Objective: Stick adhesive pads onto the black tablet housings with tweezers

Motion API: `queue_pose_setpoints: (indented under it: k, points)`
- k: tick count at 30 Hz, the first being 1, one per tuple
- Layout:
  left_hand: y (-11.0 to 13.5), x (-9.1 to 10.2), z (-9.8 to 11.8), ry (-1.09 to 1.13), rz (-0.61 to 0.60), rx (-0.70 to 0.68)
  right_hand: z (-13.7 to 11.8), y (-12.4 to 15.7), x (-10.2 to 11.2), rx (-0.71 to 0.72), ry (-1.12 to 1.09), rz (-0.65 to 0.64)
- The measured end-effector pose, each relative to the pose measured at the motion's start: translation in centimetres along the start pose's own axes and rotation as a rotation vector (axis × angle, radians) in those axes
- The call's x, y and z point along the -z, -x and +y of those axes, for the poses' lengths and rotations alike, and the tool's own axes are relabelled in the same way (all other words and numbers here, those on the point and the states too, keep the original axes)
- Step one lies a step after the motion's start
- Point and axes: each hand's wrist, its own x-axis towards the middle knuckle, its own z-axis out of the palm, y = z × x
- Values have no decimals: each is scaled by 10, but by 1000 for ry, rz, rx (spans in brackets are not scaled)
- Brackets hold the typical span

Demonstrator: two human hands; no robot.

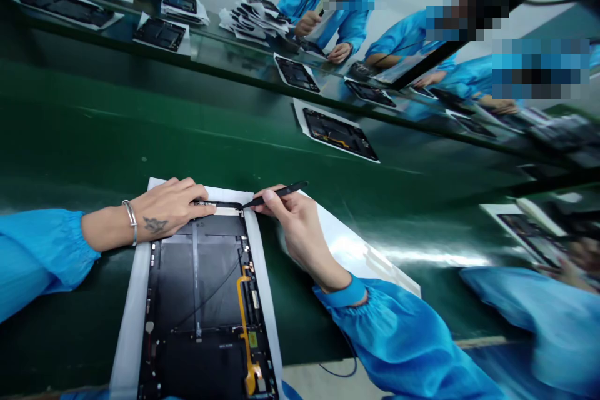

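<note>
The left hand lay spread, its fingertips pressing on a black strip along the top edge of the open tablet. The tablet lay flat on a white sheet, close to the near edge of the green belt, with an orange flex cable on its right side. The right hand pinched black tweezers, their tip at the strip, just beside the left fingertips. Beyond the sheet, open belt stretched to a second tablet, and past the far rail a co-worker's hands worked
</note>
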Motion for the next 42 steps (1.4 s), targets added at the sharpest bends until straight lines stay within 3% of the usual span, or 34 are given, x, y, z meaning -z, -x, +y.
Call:
queue_pose_setpoints:
  k: [9, 14, 17, 21, 26, 29, 37, 42]
  points:
    - [-1, 4, 0, -25, -9, -8, 6, -6, 5, 84, 70, 64]
    - [-23, 8, 11, -115, -80, 16, -20, -9, 6, 350, 127, 73]
    - [-38, 5, 18, -162, -106, 53, -40, -11, 2, 441, 191, -70]
    - [-34, 0, 15, -191, -113, 11, -48, -22, -8, 550, 498, -394]
    - [-5, -8, -5, 84, 71, -78, -38, -35, -19, 653, 781, -672]
    - [3, -10, -11, 213, 150, -115, -37, -38, -25, 672, 913, -755]
    - [-3, -6, -7, 197, 75, -93, -48, -40, -34, 801, 1130, -862]
    - [-3, -6, -7, 184, 52, -85, -53, -39, -29, 826, 1233, -893]
